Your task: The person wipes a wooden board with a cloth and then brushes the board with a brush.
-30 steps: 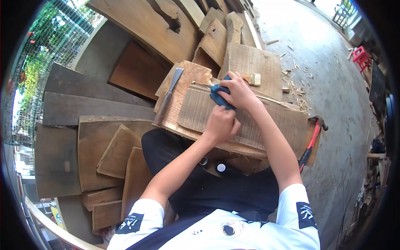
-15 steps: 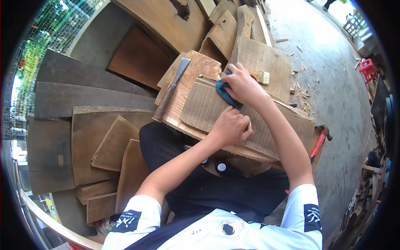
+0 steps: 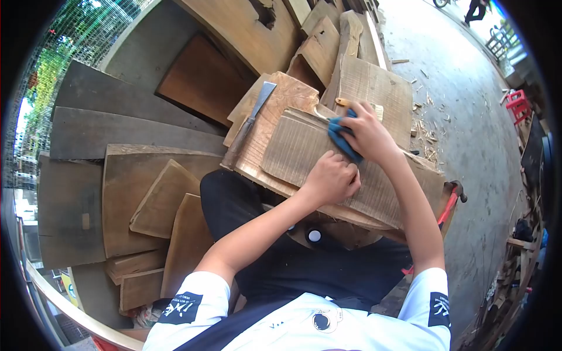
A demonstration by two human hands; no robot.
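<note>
My right hand (image 3: 374, 136) is closed on a blue cloth (image 3: 344, 140), pressing it against a rough, ridged wooden board (image 3: 295, 143). Just below the cloth, my left hand (image 3: 332, 179) rests on the same board with its fingers curled in; whatever it may hold is hidden. The board lies on a smoother, lighter wooden slab (image 3: 281, 90) over my lap. A chisel (image 3: 256, 111) with a wooden handle lies on that slab's left part. Behind my right hand is a brush (image 3: 379, 111) with pale bristles, partly covered by the hand.
A hammer (image 3: 449, 205) with a red handle lies at the right end of the boards. Many wooden planks (image 3: 158, 187) are stacked to the left and ahead. Wood chips (image 3: 430, 140) litter the concrete floor (image 3: 468, 134). A red stool (image 3: 517, 106) and a person's legs (image 3: 475, 10) are farther off.
My right hand has slid the blue cloth to the right and slightly nearer along the board. My left hand has barely moved. More of the distant person's legs shows.
</note>
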